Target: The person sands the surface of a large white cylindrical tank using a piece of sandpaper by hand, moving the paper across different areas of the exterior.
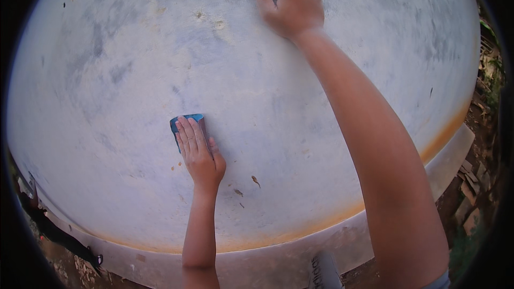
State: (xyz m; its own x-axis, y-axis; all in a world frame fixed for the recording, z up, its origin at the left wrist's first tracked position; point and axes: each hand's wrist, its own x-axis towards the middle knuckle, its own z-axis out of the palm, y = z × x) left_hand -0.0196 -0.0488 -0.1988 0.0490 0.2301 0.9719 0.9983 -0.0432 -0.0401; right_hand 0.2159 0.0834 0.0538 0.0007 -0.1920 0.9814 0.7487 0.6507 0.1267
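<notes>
My left hand [198, 152] presses a blue sanding pad [194, 117] flat on a large whitish wall [134, 171]. Its fingers lie over the pad's face and the thumb rests along the side. The pad looks like a folded sheet with a darker, brownish edge. Higher up and to the right, my right hand [294, 2] lies against the same wall with the thumb spread from the fingers. Its fingertips are cut off by the upper edge of the picture. A dark patch shows between thumb and forefinger; I cannot tell whether it is shadow.
The wall has grey smudges and small chipped spots [218, 24]. An orange-brown stain [300, 234] runs along its foot, above a pale ledge [257, 267]. Another person [59, 230] in dark clothes stands at the lower left. Rubble [471, 187] and plants lie at the right.
</notes>
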